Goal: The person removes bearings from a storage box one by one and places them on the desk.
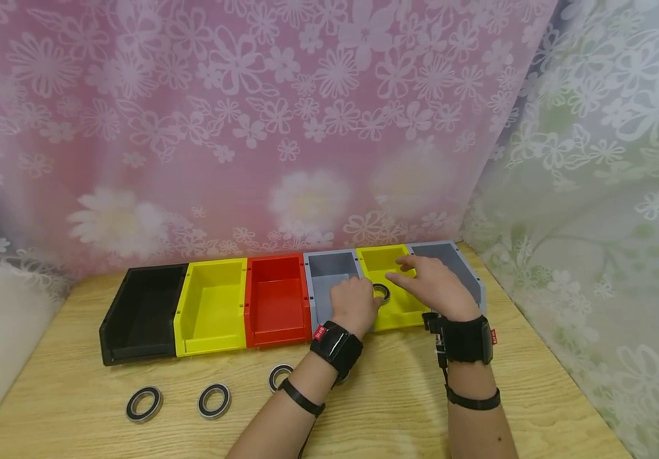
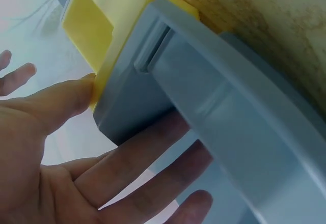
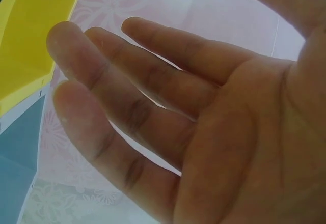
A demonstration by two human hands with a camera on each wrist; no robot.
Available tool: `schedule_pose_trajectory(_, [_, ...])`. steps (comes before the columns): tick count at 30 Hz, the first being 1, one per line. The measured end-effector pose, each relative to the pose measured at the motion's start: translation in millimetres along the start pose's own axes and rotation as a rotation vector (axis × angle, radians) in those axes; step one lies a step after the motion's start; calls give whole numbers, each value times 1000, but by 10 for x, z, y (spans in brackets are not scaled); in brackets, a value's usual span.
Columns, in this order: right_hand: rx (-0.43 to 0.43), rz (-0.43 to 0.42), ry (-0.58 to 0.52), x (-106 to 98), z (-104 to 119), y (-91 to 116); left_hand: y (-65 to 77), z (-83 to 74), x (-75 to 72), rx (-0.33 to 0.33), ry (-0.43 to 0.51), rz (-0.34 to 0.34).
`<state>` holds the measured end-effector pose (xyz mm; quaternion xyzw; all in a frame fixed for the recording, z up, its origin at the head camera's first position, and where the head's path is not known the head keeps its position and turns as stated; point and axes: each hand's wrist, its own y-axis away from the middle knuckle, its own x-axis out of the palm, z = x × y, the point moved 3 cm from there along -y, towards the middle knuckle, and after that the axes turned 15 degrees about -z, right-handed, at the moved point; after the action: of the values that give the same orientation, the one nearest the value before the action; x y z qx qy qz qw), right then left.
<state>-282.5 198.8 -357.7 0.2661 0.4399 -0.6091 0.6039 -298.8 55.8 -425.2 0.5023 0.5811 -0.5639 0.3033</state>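
Observation:
My left hand (image 1: 355, 306) is at the wall between a grey bin (image 1: 329, 262) and the right-hand yellow bin (image 1: 383, 255). In the left wrist view, the thumb (image 2: 76, 94) lies against the yellow side, while the fingers (image 2: 127, 168) reach behind the grey bin's wall, gripping it. A ring-shaped ball bearing (image 1: 382, 293) sits in that yellow bin, close by the left thumb. My right hand (image 1: 438, 287) hovers over the same bin and the grey bin (image 1: 450, 261) at the row's end. Its fingers (image 3: 97, 76) are spread, with nothing held.
Further left in the row stand a red bin (image 1: 277, 299), another yellow bin (image 1: 214, 306) and a black bin (image 1: 145, 312). On the wooden table (image 1: 76, 395) in front lie bearings (image 1: 144, 404), one partly behind the left wrist. A floral curtain (image 1: 306, 127) hangs behind.

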Motion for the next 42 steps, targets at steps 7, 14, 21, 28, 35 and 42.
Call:
schedule_pose_trajectory(7, [-39,-66,-46,87,-6,-91,-14,11,46,-33,13,54])
schedule_pose_trajectory(14, [-56,-67,-50,289,-53,-207,-13,32,59,-51,36,63])
schedule_pose_trajectory(21, [14,-30,-18,519,-117,-299,-4,51,63,-58,62,60])
schedule_pose_trajectory(28, [41,-6,51,645,-181,-347,4,52,56,-51,67,46])
schedule_pose_trajectory(35, [64,14,67,759,-268,-382,11,50,58,-50,66,37])
schedule_pose_trajectory(42, [84,69,107,881,-349,-393,25,53,73,-56,97,10])
